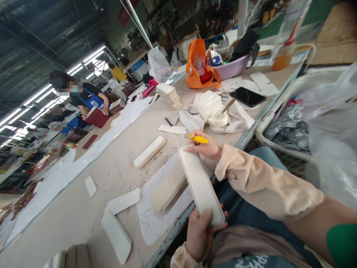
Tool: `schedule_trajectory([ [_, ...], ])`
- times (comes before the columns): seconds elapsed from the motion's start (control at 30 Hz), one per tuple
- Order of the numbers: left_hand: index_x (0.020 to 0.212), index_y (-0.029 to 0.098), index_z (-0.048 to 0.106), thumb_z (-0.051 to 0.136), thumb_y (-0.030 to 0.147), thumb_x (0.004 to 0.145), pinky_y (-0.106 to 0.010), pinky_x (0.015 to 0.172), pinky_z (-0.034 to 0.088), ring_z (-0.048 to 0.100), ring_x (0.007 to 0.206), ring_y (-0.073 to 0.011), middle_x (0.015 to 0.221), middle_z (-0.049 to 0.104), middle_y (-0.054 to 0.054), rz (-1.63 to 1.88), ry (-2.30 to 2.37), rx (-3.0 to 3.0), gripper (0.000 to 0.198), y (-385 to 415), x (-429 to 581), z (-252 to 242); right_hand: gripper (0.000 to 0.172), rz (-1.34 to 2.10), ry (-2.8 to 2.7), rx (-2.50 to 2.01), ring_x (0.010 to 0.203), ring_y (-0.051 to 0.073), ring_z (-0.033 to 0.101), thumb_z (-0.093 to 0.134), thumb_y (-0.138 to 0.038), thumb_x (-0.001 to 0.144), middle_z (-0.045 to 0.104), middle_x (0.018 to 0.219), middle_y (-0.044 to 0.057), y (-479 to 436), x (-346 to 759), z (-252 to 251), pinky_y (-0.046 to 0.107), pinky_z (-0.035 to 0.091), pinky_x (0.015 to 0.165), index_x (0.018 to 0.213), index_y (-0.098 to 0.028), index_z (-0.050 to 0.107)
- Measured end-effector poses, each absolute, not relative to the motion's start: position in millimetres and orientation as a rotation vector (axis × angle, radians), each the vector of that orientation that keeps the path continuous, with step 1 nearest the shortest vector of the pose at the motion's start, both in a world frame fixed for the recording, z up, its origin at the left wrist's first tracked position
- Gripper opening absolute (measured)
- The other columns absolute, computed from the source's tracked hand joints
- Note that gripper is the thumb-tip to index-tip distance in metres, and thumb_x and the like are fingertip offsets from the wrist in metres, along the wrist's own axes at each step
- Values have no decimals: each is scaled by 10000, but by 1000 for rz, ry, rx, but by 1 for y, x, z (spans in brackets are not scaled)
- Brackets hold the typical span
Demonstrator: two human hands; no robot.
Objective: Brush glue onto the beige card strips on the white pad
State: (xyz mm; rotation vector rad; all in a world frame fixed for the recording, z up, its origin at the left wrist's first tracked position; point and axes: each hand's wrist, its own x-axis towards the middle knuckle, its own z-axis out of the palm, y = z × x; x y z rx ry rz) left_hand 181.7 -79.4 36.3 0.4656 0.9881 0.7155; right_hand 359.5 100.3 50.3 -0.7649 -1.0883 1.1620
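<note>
My left hand (199, 232) is closed round the near end of a long cream panel with rounded corners (200, 182), held over the table edge. My right hand (205, 147) rests at the panel's far end and grips a yellow-handled tool (197, 139), its tip pointing left. Under the panel lies a stack of similar beige panels (167, 188) on a white sheet (156, 219). Both forearms wear pale sleeve covers.
More cream panels lie on the table (117, 171): a stack (149, 151), loose ones (119, 223), and a far stack (169, 95). A glue pot with a stick (220, 117), a phone (247, 96), an orange bag (198, 63), a basin (232, 67). Another person (83, 95) works at the far left.
</note>
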Motion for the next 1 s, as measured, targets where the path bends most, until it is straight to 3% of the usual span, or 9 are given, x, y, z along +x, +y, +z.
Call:
schedule_trajectory([
  [0.73,1048,94,659,752,294,745,-319,687,599,704,916,-305,1036,721,-155,676,912,485,374,-81,177,29,507,1127,-1152,-796,549,73,367,835,-352,601,405,627,-93,100,361,46,210,306,520,896,-228,442],
  [0.93,1153,93,618,615,499,825,-358,761,589,682,991,-330,1100,700,-193,681,816,357,522,-79,174,34,502,1074,-1165,-827,557,70,363,842,-365,605,402,618,-91,100,363,44,216,296,540,888,-219,454],
  [1.0,1152,91,617,620,475,829,-349,750,591,685,984,-326,1090,704,-189,679,832,371,502,-79,175,32,488,1058,-1162,-830,557,71,360,836,-360,615,396,615,-91,99,363,45,216,291,535,888,-217,458],
])
